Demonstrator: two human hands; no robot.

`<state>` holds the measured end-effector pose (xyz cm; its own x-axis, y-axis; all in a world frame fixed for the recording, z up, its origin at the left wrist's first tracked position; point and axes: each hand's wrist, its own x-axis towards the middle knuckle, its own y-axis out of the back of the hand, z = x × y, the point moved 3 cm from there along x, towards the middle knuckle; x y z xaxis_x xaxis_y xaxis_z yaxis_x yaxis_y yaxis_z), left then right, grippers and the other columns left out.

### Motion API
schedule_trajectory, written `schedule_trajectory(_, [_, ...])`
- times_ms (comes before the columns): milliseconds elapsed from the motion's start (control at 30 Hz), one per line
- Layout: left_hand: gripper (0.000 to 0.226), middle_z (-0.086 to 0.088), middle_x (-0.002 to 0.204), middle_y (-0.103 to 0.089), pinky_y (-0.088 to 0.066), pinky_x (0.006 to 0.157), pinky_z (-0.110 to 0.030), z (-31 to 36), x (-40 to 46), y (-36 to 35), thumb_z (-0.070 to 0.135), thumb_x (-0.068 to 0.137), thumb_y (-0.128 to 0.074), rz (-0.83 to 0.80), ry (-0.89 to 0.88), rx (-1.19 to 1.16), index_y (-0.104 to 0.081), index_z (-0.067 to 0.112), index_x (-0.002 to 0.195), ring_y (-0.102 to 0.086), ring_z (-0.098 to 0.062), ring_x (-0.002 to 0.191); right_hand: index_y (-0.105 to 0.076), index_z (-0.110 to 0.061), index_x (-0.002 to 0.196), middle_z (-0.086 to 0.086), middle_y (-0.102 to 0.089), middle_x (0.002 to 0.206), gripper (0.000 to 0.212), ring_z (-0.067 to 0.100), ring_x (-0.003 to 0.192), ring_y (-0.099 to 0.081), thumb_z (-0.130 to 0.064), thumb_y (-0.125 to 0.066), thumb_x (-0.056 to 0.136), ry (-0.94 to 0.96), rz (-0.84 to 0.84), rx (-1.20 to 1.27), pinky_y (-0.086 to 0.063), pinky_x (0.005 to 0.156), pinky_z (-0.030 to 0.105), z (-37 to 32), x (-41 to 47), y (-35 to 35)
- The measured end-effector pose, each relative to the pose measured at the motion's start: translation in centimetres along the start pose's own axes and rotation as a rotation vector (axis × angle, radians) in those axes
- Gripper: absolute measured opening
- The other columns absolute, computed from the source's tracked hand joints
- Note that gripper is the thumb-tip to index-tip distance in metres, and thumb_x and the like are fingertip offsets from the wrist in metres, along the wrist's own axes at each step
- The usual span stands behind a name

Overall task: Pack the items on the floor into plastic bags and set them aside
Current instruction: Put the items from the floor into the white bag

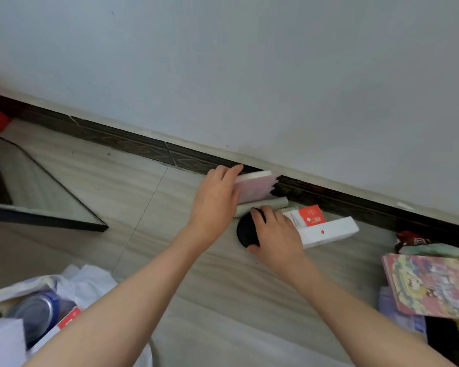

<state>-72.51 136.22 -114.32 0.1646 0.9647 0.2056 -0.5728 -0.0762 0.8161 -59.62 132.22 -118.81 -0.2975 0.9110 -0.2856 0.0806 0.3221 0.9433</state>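
My left hand (217,200) grips a pink, jagged-edged booklet (257,188) that stands against the dark skirting board. My right hand (274,231) curls over a round black object (245,233) lying on the floor. Behind it lies a pale green roll (270,203). To the right sit a white box with a red mark (329,231) and a red-and-white packet (309,217). At the bottom left a white plastic bag (82,284) stands open, holding a blue can (37,313) and a red-and-white box (69,320).
A colourful picture book (432,284) and other loose items pile up at the right edge. A dark-framed mirror or glass panel (37,186) lies on the floor at the left. The wall and skirting board (133,144) run diagonally behind everything.
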Motion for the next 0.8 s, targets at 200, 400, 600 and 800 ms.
schedule_trajectory(200, [0.015,-0.014,0.095,-0.059,-0.046,0.070,-0.045,-0.5,-0.6,0.0,0.008,0.088,-0.055,0.020,0.087,-0.026,-0.062,0.003,0.101,-0.053,-0.032,0.088,-0.046,-0.006,0.125,0.016,-0.053,0.115,0.077,0.033,0.103,-0.054,-0.030,-0.079,0.059,-0.019,-0.004,-0.217,-0.042,0.092,0.041,-0.6,1.1,-0.8])
schedule_trajectory(400, [0.010,-0.009,0.092,-0.061,-0.043,0.067,-0.036,-0.6,-2.6,3.1,0.007,0.085,-0.057,0.074,0.105,-0.046,-0.062,0.007,0.094,-0.055,-0.028,0.084,-0.038,-0.008,0.128,0.017,-0.039,0.126,0.059,0.035,0.112,-0.044,-0.017,-0.067,0.077,-0.062,-0.005,-0.125,-0.040,0.092,0.043,-1.1,-0.5,-0.1])
schedule_trajectory(600, [0.012,-0.010,0.089,-0.063,-0.047,0.068,-0.041,0.4,-7.3,8.8,0.015,0.084,-0.059,0.098,0.131,-0.050,-0.064,0.008,0.093,-0.058,-0.032,0.080,-0.036,-0.010,0.129,0.018,-0.042,0.125,0.044,0.034,0.116,-0.039,-0.006,-0.049,0.087,-0.012,-0.065,-0.117,-0.037,0.093,0.040,-3.0,-2.8,1.8])
schedule_trajectory(800, [0.010,-0.009,0.081,-0.061,-0.030,0.064,-0.024,0.1,-14.5,15.0,0.015,0.082,-0.060,0.136,0.183,-0.006,-0.063,0.007,0.087,-0.057,-0.029,0.075,-0.046,-0.015,0.117,0.011,-0.052,0.118,0.040,0.030,0.112,-0.043,-0.023,-0.060,0.081,-0.063,0.064,0.121,-0.038,0.087,0.038,-6.6,-7.9,4.3])
